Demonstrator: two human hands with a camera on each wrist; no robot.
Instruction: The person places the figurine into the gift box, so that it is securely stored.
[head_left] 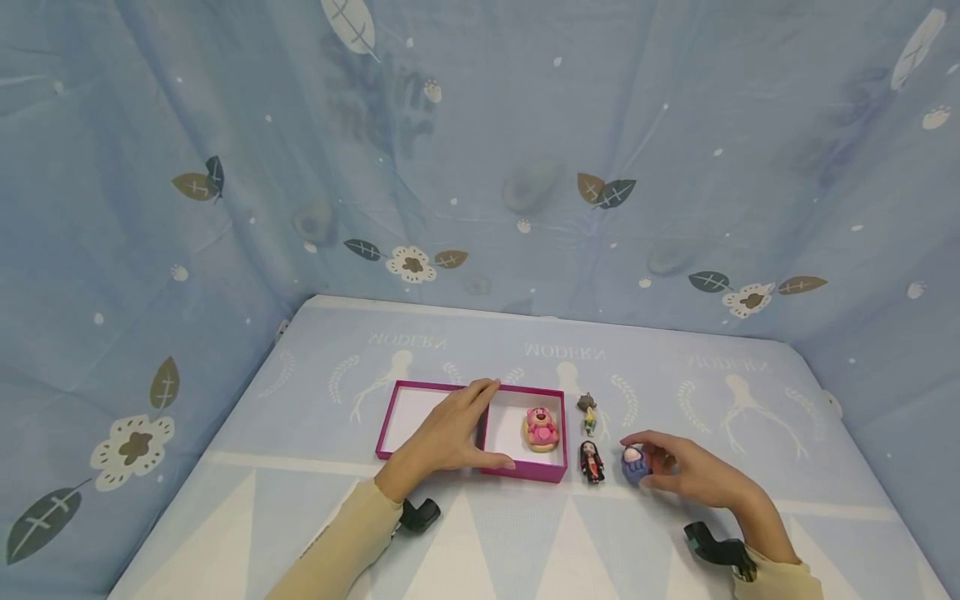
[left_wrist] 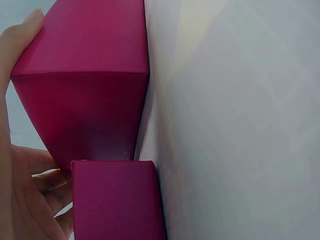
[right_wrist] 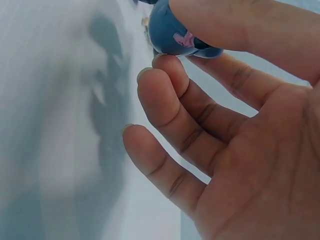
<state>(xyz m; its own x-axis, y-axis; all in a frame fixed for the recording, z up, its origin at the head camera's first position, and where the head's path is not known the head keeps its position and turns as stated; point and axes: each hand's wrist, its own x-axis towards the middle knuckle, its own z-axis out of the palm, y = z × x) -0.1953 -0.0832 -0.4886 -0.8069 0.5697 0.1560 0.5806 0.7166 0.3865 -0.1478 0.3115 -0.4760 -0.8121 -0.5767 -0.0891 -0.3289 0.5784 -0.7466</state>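
Observation:
My left hand (head_left: 450, 429) spans the near-left part of a magenta box (head_left: 528, 473), thumb at its front wall and fingers over its back edge. In the left wrist view the box's outer corner (left_wrist: 85, 75) shows between thumb and fingers. Inside the white interior lies a pink bear figurine (head_left: 541, 429). To the right of the box, my right hand (head_left: 693, 471) pinches a round blue-purple figurine (head_left: 635, 465) with a pale face. The right wrist view shows the thumb across this figurine (right_wrist: 167, 30), while the other fingers are loosely bent below.
A shallow magenta-rimmed lid (head_left: 416, 408) adjoins the box on the left. Between the box and my right hand lie a small figurine with a brown top (head_left: 588, 414) and a dark-haired doll figurine (head_left: 591, 462). Blue patterned cloth (head_left: 480, 167) hangs behind the table (head_left: 637, 550).

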